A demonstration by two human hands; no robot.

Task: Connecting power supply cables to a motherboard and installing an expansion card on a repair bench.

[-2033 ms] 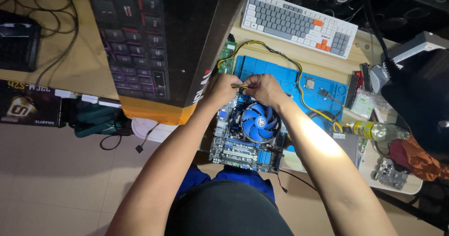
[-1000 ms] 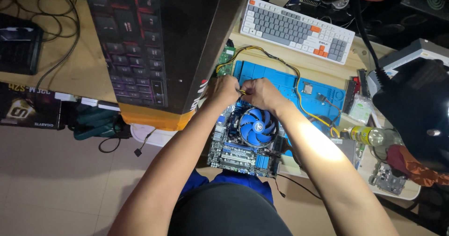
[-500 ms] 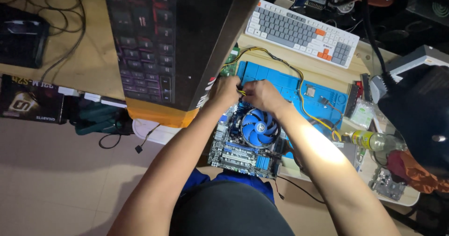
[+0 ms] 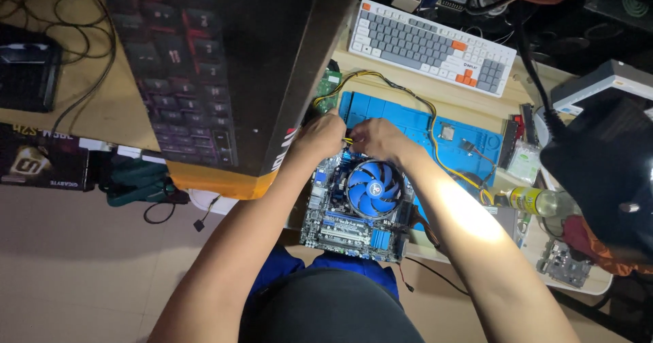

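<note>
A dark motherboard (image 4: 340, 227) with a round blue cooler fan (image 4: 373, 189) lies on a blue work mat (image 4: 408, 122) at the desk's near edge. My left hand (image 4: 320, 135) and my right hand (image 4: 376, 139) meet at the board's far edge. Together they pinch a small yellow-wired connector (image 4: 348, 140). A yellow and black cable (image 4: 408, 101) loops from there across the mat to the right. Which socket the connector touches is hidden by my fingers.
A tall dark keyboard box (image 4: 224, 64) stands left of my hands. A white and grey keyboard (image 4: 428, 47) with orange keys lies behind the mat. A yellow-capped bottle (image 4: 534, 199), small parts and a loose circuit board (image 4: 563, 265) sit right. Cables trail at far left.
Both hands stay together at the board's far edge, with only slight finger shifts. The view has drifted a little to the right.
</note>
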